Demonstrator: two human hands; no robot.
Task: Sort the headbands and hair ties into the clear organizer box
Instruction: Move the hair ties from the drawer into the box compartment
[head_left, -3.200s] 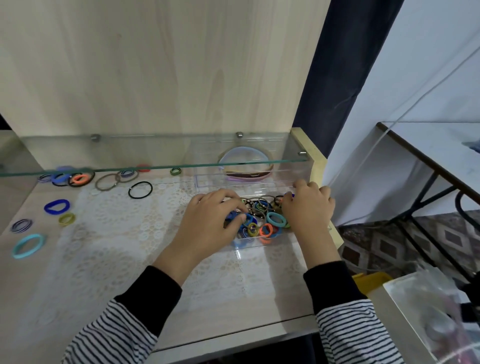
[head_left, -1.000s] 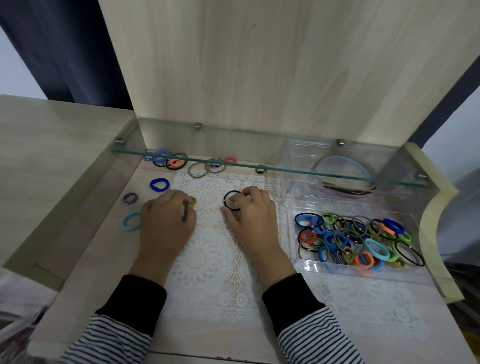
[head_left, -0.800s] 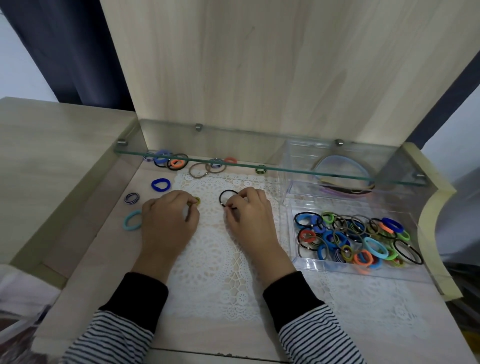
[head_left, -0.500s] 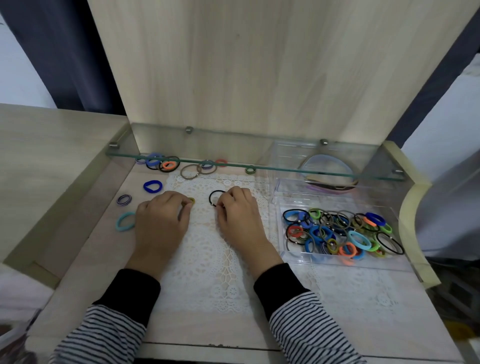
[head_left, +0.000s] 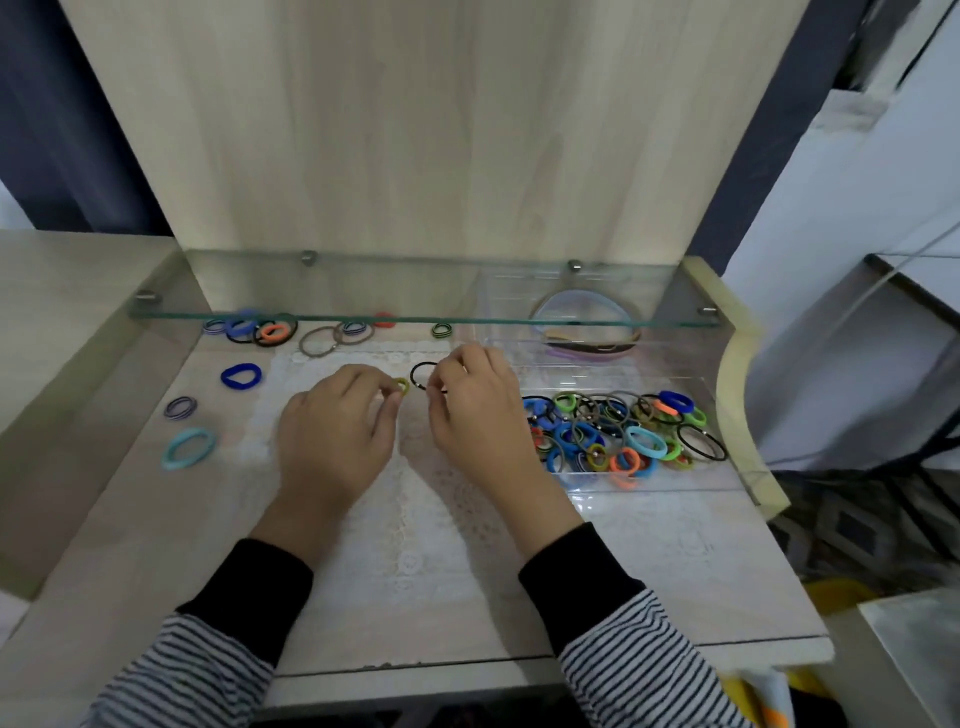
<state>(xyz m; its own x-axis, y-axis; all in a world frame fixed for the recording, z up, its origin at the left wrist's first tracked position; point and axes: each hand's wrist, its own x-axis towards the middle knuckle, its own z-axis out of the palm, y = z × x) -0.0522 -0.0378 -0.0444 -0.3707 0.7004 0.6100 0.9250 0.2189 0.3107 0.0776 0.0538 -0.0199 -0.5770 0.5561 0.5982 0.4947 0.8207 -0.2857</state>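
My left hand (head_left: 337, 431) pinches a small olive-yellow hair tie (head_left: 401, 385) over the white lace mat (head_left: 410, 519). My right hand (head_left: 472, 410) pinches a thin black hair tie (head_left: 420, 372) right beside it. The clear organizer box (head_left: 660, 480) sits at the right, its front compartment full of several coloured hair ties (head_left: 613, 431). Headbands (head_left: 582, 312) lie in its rear compartment under the glass shelf. Loose ties remain at the left: a dark blue one (head_left: 240, 375), a striped one (head_left: 180, 407), a light blue one (head_left: 188, 447), and a cluster (head_left: 270, 330) at the back.
A glass shelf (head_left: 415, 317) spans the desk just above the back row of ties. A wooden back panel (head_left: 389, 130) rises behind it. The desk's right side board (head_left: 737, 395) borders the box. A lower wooden surface (head_left: 62, 312) lies to the left.
Both hands left the box at the right, came to the loose ties on the mat and picked one each. In the last second they lifted slightly and drew closer together.
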